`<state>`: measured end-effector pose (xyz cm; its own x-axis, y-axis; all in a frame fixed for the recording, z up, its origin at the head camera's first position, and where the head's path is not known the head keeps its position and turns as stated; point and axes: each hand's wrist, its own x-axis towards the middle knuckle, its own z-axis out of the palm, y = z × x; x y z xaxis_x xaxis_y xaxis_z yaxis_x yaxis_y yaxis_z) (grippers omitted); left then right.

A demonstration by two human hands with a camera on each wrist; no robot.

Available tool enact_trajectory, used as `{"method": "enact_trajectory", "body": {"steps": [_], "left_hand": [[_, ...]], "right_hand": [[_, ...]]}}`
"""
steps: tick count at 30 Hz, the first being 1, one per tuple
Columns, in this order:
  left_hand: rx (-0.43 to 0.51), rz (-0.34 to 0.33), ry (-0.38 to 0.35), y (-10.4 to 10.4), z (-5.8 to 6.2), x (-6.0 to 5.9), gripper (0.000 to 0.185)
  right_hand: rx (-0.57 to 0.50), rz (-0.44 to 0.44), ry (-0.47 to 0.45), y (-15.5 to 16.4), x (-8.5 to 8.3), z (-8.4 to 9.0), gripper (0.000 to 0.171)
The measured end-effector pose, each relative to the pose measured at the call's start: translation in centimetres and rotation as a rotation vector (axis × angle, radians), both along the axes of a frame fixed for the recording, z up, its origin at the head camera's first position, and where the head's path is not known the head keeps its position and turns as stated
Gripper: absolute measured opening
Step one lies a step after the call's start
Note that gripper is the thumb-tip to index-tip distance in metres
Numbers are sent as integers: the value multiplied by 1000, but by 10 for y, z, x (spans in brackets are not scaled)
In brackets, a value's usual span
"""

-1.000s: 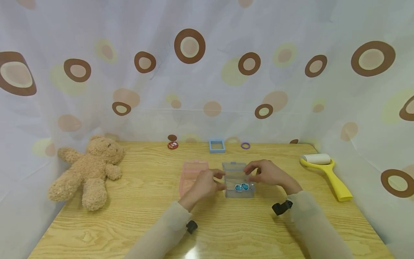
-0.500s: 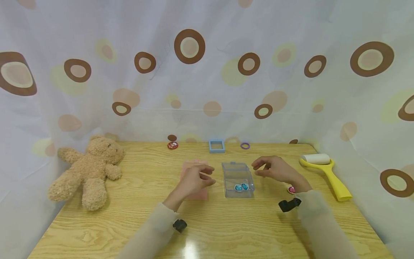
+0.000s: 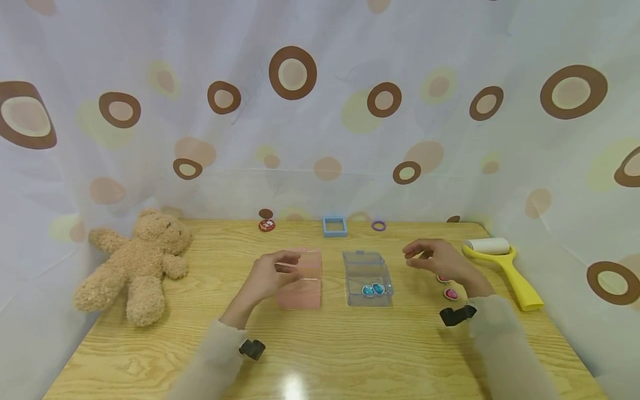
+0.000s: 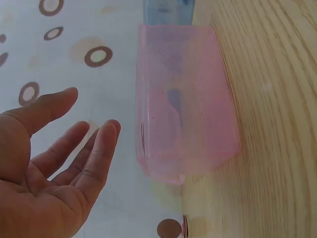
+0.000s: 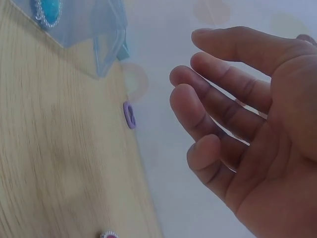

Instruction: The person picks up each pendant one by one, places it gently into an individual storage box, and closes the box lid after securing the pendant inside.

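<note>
My left hand (image 3: pixel 266 275) has swung left from the clear blue box (image 3: pixel 370 300) to the pink box (image 3: pixel 307 295), whose right side now shows uncovered in the head view. My right hand (image 3: pixel 442 262) has drawn right, away from the blue box's edge, where its fingers were a second ago. Two pink gems (image 3: pixel 450 294), hidden then, now show near it on the table (image 3: pixel 350 355).

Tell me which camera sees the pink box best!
The left wrist view: the pink box looks big there, with nothing covering it. The head view shows it smaller, partly hidden behind the left hand. The right wrist view doesn't show it.
</note>
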<state>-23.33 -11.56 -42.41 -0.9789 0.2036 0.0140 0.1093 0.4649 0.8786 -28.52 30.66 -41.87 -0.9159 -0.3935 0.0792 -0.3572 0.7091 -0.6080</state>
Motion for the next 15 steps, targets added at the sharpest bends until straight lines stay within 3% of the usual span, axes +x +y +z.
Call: {"method": "enact_trajectory", "body": {"steps": [8,15], "left_hand": [[35,5,-9,-27,-7,-2,43],[23,25,-41,-33,-9,-1,43]], "right_hand": [[-36,-27,-27,13,2,-4,27],[-52,-72,-71,28,2,-12,35]]}}
